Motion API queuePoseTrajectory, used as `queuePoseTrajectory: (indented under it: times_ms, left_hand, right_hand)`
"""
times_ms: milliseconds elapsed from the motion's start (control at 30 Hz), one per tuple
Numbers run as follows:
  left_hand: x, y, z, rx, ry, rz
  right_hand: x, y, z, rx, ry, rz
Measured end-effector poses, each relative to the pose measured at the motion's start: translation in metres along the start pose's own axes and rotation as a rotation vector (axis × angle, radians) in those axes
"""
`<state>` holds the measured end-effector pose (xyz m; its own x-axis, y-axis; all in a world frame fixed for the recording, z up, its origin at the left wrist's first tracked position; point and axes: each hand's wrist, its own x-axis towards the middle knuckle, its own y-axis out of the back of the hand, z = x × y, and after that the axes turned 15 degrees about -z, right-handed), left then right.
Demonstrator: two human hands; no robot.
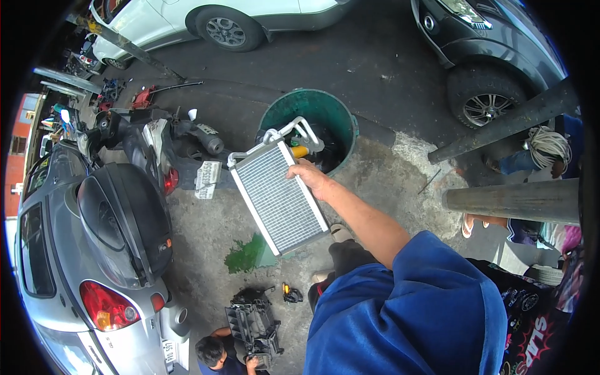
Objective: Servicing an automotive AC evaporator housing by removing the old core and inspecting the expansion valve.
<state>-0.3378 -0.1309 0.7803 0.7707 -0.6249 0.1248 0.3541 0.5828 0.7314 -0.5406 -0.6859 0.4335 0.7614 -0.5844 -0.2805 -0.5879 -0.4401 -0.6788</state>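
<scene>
My right hand (307,177) grips the upper right edge of a silver car air-conditioner evaporator (278,199), a flat finned block with bent metal pipes at its far end. It hangs tilted above the concrete, its pipes reaching over the near rim of a large green plastic bin (349,152). Something yellow (300,151) and dark things show inside the bin, partly hidden by the pipes. A green wet patch (245,255) lies on the ground below the evaporator's lower left side. My left hand does not show.
A crouching person (215,353) handles a black plastic housing (253,322) at the lower edge. A small black and yellow item (290,292) lies nearby. A motorcycle (128,219) and grey car (56,250) stand left. Metal posts (512,200) and other people are at right.
</scene>
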Motion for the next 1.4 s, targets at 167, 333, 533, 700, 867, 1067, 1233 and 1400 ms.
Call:
queuePoseTrajectory:
  times_ms: [167,333,533,700,867,1067,1233,1400]
  left_hand:
    - [-0.014,-0.029,-0.041,-0.082,0.117,-0.035]
    - [0.014,-0.114,-0.09,-0.256,0.171,-0.193]
    - [0.04,-0.245,-0.116,-0.46,0.219,-0.397]
    - [0.042,-0.306,-0.114,-0.552,0.27,-0.479]
    - [0.035,-0.328,-0.115,-0.607,0.346,-0.476]
    - [0.016,-0.309,-0.105,-0.642,0.471,-0.416]
    - [0.068,-0.263,0.038,-0.365,0.048,-0.536]
    - [0.122,-0.182,0.178,-0.202,-0.811,-0.324]
  right_hand:
    - [-0.013,0.008,-0.01,0.075,-0.007,-0.065]
    - [-0.003,0.0,0.005,-0.033,-0.027,-0.04]
    - [-0.009,-0.024,0.02,-0.522,-0.002,-0.01]
    - [-0.036,-0.034,0.025,-0.973,-0.013,-0.036]
    - [-0.065,-0.024,0.031,-1.117,-0.069,-0.106]
    - [-0.094,-0.012,0.039,-1.267,-0.112,-0.234]
    - [-0.112,-0.021,0.038,-1.356,-0.18,-0.314]
    - [-0.118,-0.033,0.038,-1.392,-0.185,-0.394]
